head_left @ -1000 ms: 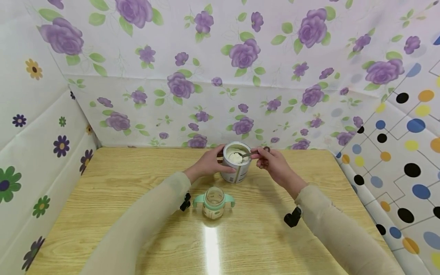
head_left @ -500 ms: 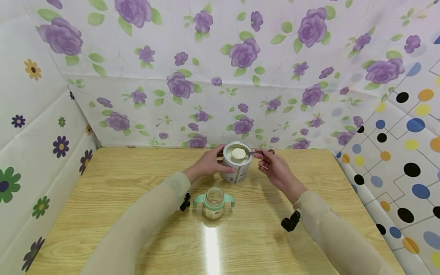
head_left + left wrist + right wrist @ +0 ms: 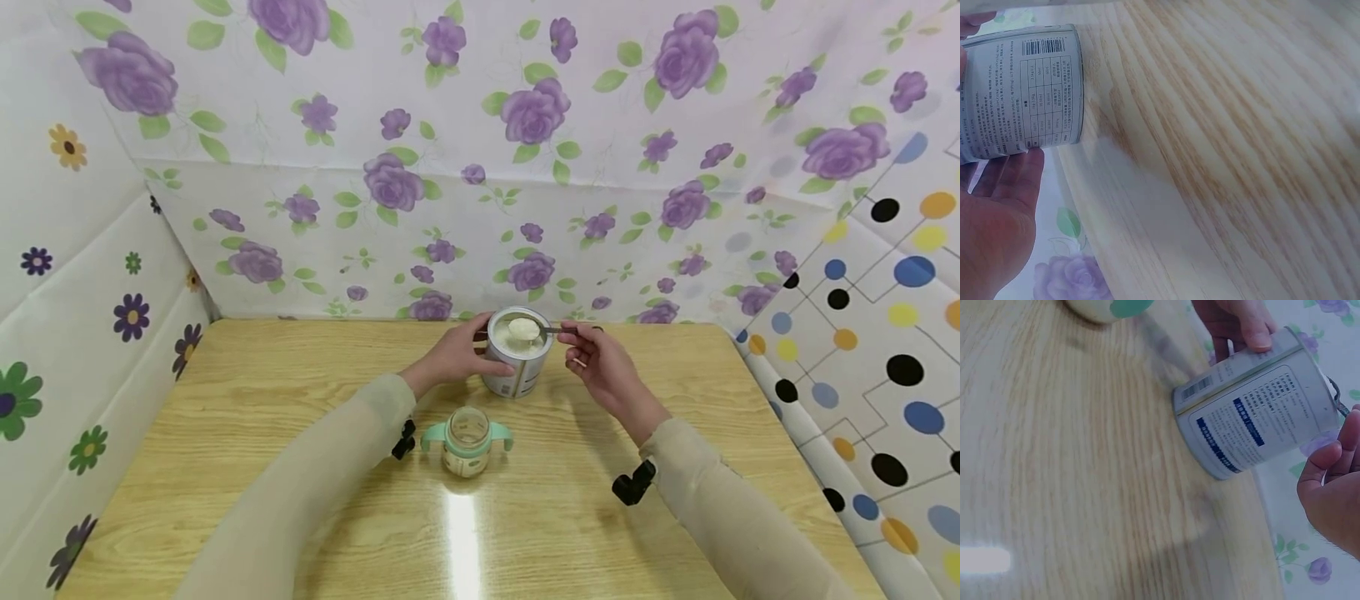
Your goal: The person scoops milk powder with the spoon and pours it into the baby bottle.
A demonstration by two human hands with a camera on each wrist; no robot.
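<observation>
A printed metal can (image 3: 512,377) of pale powder stands at the back of the wooden table. My left hand (image 3: 455,353) grips it from the left, thumb across the front and fingers round the far side. The left wrist view shows the can's label (image 3: 1029,94) close up beside the palm. On the other side, my right hand (image 3: 606,367) pinches the handle of a spoon (image 3: 562,330). The spoon's bowl is heaped with powder (image 3: 523,330) and is over the can's mouth. In the right wrist view only a dark bit of the spoon (image 3: 1339,400) shows past the rim.
Nearer than the can stands an uncapped baby bottle (image 3: 467,454) with two mint-green handles, close to the left forearm. The table (image 3: 570,533) ends at a flowered cloth wall (image 3: 315,250) just behind the can. A dotted cloth (image 3: 885,375) borders the right side.
The spoon has come up out of the powder with a heaped load, and my right hand has shifted slightly right. My left hand keeps its grip on the can.
</observation>
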